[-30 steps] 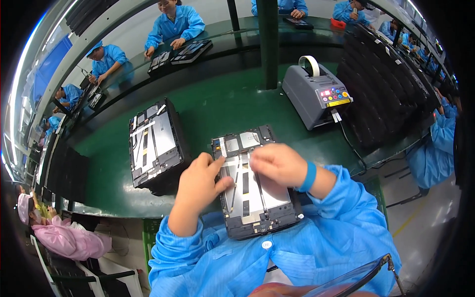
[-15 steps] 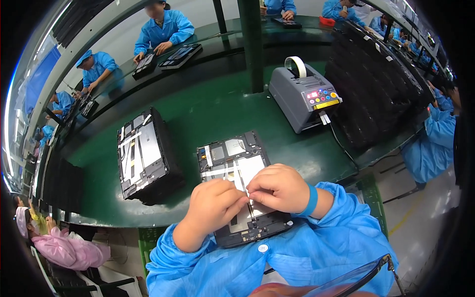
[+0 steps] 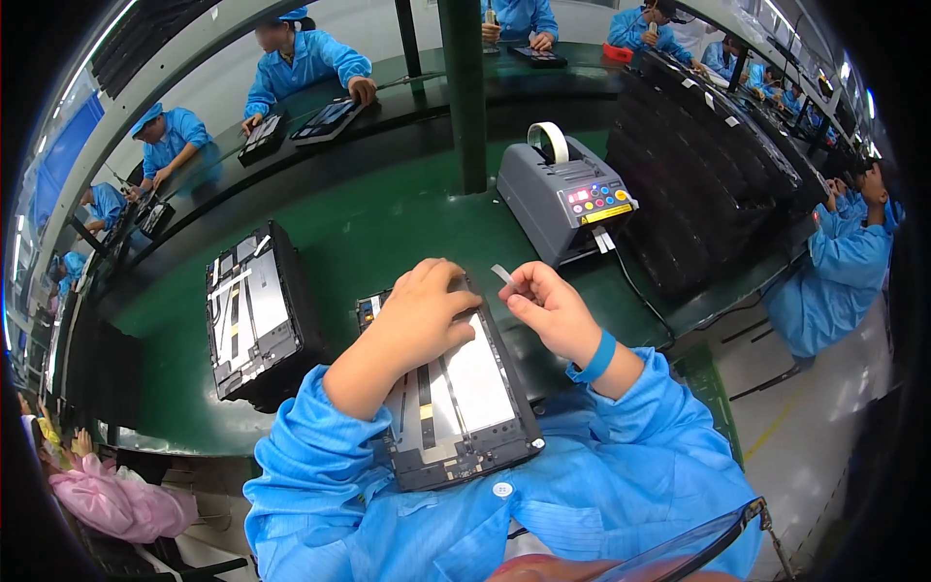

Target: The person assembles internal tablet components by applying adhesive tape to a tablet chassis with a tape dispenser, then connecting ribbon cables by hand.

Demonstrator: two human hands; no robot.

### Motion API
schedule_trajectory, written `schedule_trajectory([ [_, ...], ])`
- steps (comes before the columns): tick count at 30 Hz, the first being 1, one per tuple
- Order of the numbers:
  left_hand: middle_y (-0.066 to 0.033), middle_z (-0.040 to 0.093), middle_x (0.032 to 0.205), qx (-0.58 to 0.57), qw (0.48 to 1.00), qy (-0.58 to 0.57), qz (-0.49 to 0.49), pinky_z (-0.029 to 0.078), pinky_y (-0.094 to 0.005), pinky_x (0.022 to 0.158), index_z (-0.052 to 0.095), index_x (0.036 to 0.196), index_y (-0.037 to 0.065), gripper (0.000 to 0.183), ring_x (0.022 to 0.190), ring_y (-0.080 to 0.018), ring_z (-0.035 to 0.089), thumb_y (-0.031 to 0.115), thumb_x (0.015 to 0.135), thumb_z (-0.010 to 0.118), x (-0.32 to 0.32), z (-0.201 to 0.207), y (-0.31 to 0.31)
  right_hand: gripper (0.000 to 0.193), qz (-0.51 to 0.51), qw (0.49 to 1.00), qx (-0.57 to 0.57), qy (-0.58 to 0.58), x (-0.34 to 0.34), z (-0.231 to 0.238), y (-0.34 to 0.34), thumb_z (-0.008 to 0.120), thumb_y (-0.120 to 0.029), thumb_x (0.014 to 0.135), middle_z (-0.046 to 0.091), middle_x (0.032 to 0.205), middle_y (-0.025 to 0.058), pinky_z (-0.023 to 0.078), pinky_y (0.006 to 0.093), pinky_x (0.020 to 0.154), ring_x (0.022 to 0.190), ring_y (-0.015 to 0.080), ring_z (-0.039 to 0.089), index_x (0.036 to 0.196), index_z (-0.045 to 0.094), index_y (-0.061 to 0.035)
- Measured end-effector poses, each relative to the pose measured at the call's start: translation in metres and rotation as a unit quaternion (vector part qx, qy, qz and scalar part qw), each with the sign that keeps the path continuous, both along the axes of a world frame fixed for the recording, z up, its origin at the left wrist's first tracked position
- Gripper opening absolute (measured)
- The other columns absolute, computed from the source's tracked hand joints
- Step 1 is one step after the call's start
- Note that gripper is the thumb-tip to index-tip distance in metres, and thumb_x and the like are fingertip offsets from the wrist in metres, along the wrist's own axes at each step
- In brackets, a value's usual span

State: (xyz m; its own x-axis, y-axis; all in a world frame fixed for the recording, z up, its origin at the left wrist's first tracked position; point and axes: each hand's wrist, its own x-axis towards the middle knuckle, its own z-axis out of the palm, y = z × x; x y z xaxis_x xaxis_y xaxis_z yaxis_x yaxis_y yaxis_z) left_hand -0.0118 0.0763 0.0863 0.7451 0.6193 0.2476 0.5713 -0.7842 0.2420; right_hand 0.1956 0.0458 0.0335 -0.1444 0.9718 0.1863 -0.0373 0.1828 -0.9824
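Note:
In front of me lies a flat black electronic device [image 3: 470, 383] with its inside exposed, showing silver panels, dark cables and screw points along its frame. My left hand [image 3: 422, 310] lies over the device's upper part, fingers stretched out and the thumb apart, covering what is beneath. Just off the device's right edge, my right hand [image 3: 551, 308] pinches a short whitish strip of tape [image 3: 503, 275] that sticks up from thumb and forefinger.
A grey tape dispenser [image 3: 558, 209] stands beyond my right hand. Similar devices form a stack [image 3: 257, 315] on my left. Tall black stacks [image 3: 713, 175] rise at the right. A post [image 3: 461, 97] meets the green table [image 3: 393, 228]. Co-workers in blue [image 3: 310, 63] sit across.
My hands have parted from the device's middle. The left has gone to its upper part; the right has moved up and right, off the device, with the tape strip. The view has shifted slightly.

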Motion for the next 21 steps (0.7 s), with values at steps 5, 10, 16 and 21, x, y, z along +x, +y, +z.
schedule_trajectory([
  [5, -0.0141, 0.051, 0.120, -0.029, 0.998, -0.025, 0.046, 0.035, -0.0436, 0.100, 0.066, 0.108, 0.011, 0.041, 0.121, -0.0348, 0.041, 0.020, 0.069, 0.073, -0.017, -0.013, -0.008, 0.024, 0.003, 0.997, 0.030, -0.066, -0.005, -0.001, 0.027, 0.060, -0.009, 0.085, 0.056, 0.096, 0.0052, 0.046, 0.0253, 0.073, 0.083, 0.0117, 0.054, 0.105, 0.049, -0.0046],
  [10, -0.0127, 0.051, 0.121, -0.023, 0.997, -0.044, 0.056, 0.034, -0.0449, 0.101, 0.066, 0.108, 0.011, 0.040, 0.123, -0.0361, 0.040, 0.019, 0.070, 0.073, -0.019, -0.016, -0.013, 0.039, 0.002, 0.981, -0.001, -0.193, -0.024, -0.013, 0.064, 0.068, -0.016, 0.074, 0.055, 0.098, 0.0118, 0.046, 0.0344, 0.080, 0.089, 0.0270, 0.056, 0.107, 0.050, -0.0072],
  [16, -0.0122, 0.052, 0.121, 0.003, 0.996, -0.033, 0.077, 0.034, -0.0463, 0.099, 0.068, 0.107, 0.015, 0.041, 0.123, -0.0365, 0.039, 0.026, 0.068, 0.074, -0.023, -0.017, -0.013, 0.048, 0.031, 0.979, -0.016, -0.202, -0.025, -0.009, 0.064, 0.072, -0.019, 0.068, 0.053, 0.098, 0.0121, 0.046, 0.0337, 0.081, 0.090, 0.0249, 0.054, 0.108, 0.050, -0.0064],
  [21, -0.0124, 0.052, 0.120, 0.066, 0.993, 0.003, 0.094, 0.034, -0.0479, 0.098, 0.068, 0.107, 0.018, 0.042, 0.123, -0.0364, 0.040, 0.033, 0.068, 0.073, -0.024, -0.017, -0.009, 0.031, 0.030, 0.979, 0.005, -0.199, -0.014, 0.003, 0.060, 0.072, -0.018, 0.073, 0.053, 0.100, 0.0105, 0.047, 0.0313, 0.072, 0.078, 0.0214, 0.056, 0.098, 0.056, -0.0070],
])
